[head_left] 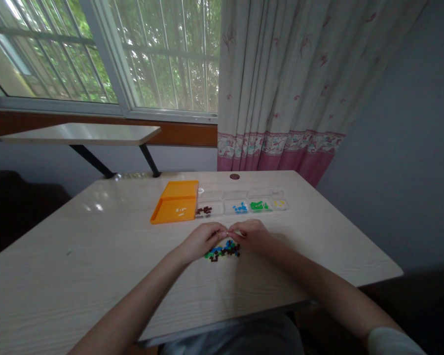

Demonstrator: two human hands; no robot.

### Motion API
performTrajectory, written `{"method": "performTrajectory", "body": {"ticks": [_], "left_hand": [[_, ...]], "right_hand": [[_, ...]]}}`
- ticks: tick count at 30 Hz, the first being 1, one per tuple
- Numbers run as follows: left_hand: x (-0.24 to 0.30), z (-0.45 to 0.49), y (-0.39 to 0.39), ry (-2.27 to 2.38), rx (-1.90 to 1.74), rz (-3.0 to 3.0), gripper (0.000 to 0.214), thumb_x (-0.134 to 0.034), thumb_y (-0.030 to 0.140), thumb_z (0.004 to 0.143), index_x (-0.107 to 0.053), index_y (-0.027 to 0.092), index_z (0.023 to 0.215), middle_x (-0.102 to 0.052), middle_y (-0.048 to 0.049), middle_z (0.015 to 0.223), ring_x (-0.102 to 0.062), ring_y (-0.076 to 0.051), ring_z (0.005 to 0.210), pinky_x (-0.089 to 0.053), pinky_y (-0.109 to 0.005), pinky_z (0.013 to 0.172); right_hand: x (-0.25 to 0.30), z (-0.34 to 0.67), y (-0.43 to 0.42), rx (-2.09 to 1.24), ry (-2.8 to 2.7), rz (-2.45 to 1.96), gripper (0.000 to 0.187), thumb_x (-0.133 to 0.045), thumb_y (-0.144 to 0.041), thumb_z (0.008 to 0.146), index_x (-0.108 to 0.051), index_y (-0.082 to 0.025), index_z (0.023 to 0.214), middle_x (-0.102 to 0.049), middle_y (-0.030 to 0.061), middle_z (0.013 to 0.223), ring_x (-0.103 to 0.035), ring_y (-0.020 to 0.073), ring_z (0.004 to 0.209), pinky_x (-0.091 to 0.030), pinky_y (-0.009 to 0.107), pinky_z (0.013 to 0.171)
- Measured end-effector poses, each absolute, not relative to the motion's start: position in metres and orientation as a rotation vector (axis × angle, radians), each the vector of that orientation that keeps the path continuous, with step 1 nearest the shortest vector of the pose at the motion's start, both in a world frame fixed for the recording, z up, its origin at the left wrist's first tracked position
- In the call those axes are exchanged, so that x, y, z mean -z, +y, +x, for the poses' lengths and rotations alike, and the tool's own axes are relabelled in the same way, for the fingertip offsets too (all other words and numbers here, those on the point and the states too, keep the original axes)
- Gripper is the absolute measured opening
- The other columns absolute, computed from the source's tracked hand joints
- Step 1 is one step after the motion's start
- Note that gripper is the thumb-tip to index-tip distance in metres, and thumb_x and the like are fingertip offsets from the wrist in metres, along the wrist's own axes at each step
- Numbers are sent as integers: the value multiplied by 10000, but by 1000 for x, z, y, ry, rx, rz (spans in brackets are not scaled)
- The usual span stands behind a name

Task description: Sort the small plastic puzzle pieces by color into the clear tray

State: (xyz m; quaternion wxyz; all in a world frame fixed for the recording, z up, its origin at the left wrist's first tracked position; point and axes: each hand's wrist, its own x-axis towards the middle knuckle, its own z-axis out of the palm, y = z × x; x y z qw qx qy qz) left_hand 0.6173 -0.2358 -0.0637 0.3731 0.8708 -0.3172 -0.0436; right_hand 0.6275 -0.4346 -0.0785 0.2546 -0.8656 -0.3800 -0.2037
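Note:
My left hand [206, 238] and my right hand [253, 233] meet fingertip to fingertip just above the table. Both are closed in a pinch. Something tiny and pale seems to sit where the fingertips join, too small to make out. Right below them lies a loose pile of small building bricks [224, 250] in brown, blue and green, partly covered by the fingers. Beyond the hands stand clear compartment trays, with brown pieces [204, 211], blue pieces [240, 208], green pieces [259, 205] and a few yellow pieces [279, 203] in separate compartments.
An orange tray [165, 210] with several white pieces [180, 211] stands left of the clear trays. A raised shelf [81, 134] on black legs occupies the table's [107, 256] back left. Behind the table are a window and a curtain [274, 98]. A round cable hole [235, 176] lies near the back edge.

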Motion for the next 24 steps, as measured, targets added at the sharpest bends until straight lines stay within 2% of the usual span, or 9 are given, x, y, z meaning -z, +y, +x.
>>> {"method": "performTrajectory", "body": {"ticks": [8, 13, 19, 24], "left_hand": [[60, 614, -237, -841, 14, 2225, 253, -403, 324, 853, -597, 165, 887, -611, -35, 824, -536, -129, 758, -400, -211, 687], [59, 613, -238, -798, -150, 2258, 229, -490, 332, 807, -584, 177, 947, -574, -19, 770, -502, -116, 675, -386, -206, 614], [60, 613, -238, -809, -222, 2245, 194, -520, 336, 791, -614, 175, 845, -565, -10, 720, -488, -101, 636, -376, -198, 586], [61, 613, -239, -797, -249, 2229, 174, -527, 312, 789, -620, 174, 842, -569, -5, 709, -480, -87, 606, -370, -186, 556]], "right_hand": [[75, 625, -434, 608, -1032, -2374, 198, -486, -334, 799, -631, -201, 781, -562, -33, 497, -467, 72, 441, -320, 177, 499], [72, 627, -436, 568, -987, -2321, 186, -485, -316, 793, -616, -186, 769, -500, -45, 467, -427, 66, 423, -308, 169, 482], [72, 626, -433, 521, -976, -2280, 183, -493, -308, 782, -615, -177, 743, -454, -54, 451, -388, 60, 410, -295, 162, 461], [74, 626, -433, 472, -956, -2290, 180, -500, -313, 781, -621, -180, 765, -459, -51, 464, -396, 62, 426, -298, 160, 471]]}}
